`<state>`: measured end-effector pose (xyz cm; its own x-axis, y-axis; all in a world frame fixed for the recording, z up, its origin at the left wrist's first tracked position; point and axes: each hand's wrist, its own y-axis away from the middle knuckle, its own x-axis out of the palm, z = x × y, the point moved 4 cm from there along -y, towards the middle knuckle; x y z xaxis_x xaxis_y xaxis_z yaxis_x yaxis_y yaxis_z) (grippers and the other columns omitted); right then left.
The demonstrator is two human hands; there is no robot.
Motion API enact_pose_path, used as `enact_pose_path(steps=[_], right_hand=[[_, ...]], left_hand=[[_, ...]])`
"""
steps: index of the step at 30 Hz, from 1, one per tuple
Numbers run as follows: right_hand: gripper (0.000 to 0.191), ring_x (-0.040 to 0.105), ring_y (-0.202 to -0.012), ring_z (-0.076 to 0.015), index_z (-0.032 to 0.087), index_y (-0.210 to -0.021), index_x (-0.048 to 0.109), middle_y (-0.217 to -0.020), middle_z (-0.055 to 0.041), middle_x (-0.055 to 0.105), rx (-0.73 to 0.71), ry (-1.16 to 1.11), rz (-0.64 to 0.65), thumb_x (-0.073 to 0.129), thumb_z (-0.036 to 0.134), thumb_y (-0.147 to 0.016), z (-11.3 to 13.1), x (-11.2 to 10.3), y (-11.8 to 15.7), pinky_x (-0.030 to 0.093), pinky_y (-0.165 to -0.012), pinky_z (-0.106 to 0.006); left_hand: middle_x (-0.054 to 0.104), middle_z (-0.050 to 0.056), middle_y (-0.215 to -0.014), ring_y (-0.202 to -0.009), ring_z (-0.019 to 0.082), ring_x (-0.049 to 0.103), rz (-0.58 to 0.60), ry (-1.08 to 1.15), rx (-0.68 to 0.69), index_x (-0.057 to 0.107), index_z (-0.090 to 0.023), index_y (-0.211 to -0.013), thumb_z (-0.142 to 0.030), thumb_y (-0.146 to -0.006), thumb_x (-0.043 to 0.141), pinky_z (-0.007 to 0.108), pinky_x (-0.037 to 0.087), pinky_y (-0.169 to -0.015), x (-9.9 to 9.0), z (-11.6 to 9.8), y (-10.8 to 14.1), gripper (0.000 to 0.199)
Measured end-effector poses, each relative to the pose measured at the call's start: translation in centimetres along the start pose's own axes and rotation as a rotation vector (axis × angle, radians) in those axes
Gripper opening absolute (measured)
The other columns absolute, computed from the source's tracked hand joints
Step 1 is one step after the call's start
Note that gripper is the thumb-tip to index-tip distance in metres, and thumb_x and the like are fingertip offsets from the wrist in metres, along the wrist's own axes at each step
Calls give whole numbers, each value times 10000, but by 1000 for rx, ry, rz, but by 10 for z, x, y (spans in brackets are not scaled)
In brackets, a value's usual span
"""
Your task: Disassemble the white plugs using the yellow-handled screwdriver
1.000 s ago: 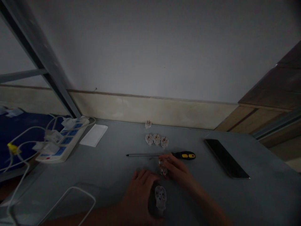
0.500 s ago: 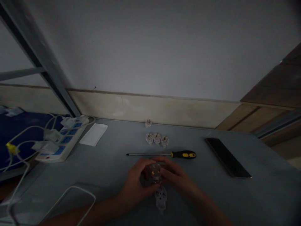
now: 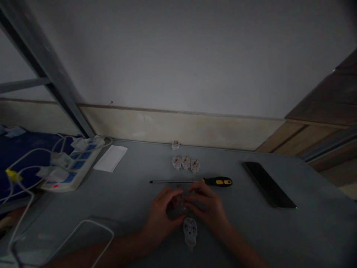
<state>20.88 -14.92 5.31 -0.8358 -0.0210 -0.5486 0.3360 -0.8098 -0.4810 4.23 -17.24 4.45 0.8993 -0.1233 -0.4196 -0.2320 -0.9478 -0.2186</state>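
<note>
Head camera looks forward-down at the left hand [image 3: 162, 213] and right hand [image 3: 208, 209].

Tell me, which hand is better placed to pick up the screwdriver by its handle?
Probably the right hand: it lies closest to the screwdriver's yellow-and-black handle, while the left hand is further away. Both hands are holding a small plug part between them, though.

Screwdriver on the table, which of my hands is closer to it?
Right. The right hand is just below the screwdriver, its fingertips close under the shaft near the handle; the left hand is farther down and left, below the shaft.
</note>
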Motion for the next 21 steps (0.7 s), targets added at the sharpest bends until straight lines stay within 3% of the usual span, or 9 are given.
enact_pose_path(steps=[7,13,16,21], right_hand=[[80,588,-781,-172,251,-786,768,-822,-67,603,-16,20,-9,719,307,-815,6,-11,-4,526,-695,-315],[225,608,-712,-175,222,-791,757,-794,-71,614,172,29,-121,666,418,-853,-15,-29,-5,515,-618,-304],[186,614,-628,-163,216,-801,755,-768,-61,665,273,50,-56,663,370,-851,-25,-25,-4,468,-520,-271],[121,635,-653,-183,224,-779,739,-763,-52,684,328,99,-7,663,305,-827,-28,-14,-3,471,-589,-294]], left_hand=[[598,2,-918,-764,155,586,5,-40,-56,612,-231,-1160,-34,-687,702,271,514,-690,-2,-1,-1,520],[604,3,-888,-766,166,570,-18,-38,-102,615,-211,-1150,-65,-671,727,281,489,-684,-5,0,-3,514],[611,6,-894,-771,166,571,11,-32,-89,611,-212,-1166,-86,-683,727,284,489,-695,-3,0,-2,512],[618,14,-919,-789,169,574,32,-36,-86,604,-224,-1184,-108,-699,729,291,503,-710,-3,0,-2,514]])
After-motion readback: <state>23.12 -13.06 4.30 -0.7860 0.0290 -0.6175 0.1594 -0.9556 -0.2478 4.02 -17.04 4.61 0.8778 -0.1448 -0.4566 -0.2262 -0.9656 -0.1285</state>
